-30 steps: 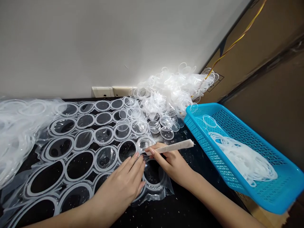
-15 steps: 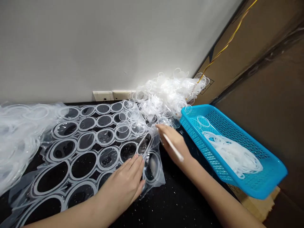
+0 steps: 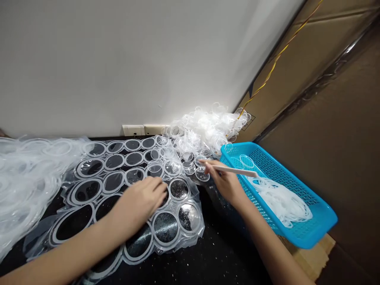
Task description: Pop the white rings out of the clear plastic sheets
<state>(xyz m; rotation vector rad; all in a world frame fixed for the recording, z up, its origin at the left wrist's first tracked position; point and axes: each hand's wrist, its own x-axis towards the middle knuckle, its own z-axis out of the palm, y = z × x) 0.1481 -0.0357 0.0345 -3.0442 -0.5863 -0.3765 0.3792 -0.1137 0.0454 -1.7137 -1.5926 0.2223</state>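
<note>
A clear plastic sheet [image 3: 192,233] with rows of whitish ring outlines lies on the black tabletop. On this sheet my left hand [image 3: 145,198] rests palm down, fingers slightly bent; its thumb is hidden. Between the fingers of my right hand [image 3: 224,182] is a thin white stick-like tool [image 3: 237,170], its back end pointing right. That hand is just beyond the sheet's right edge, beside a few loose thin rings [image 3: 202,174]. Behind it rises a tangled heap of thin clear rings [image 3: 204,130].
A blue perforated basket [image 3: 320,229] at the right holds a bundle of white rings [image 3: 285,202]. More layered plastic sheets [image 3: 26,182] pile up at the left. Cardboard [image 3: 341,99] stands on the right, with a twisted yellow wire [image 3: 271,71] before it. Wall sockets [image 3: 145,130] sit low at the back.
My left hand has shifted left and up across the sheet, baring rings near its right corner. The stick in my right hand has swung from steeply slanted to nearly level. The view has shifted slightly.
</note>
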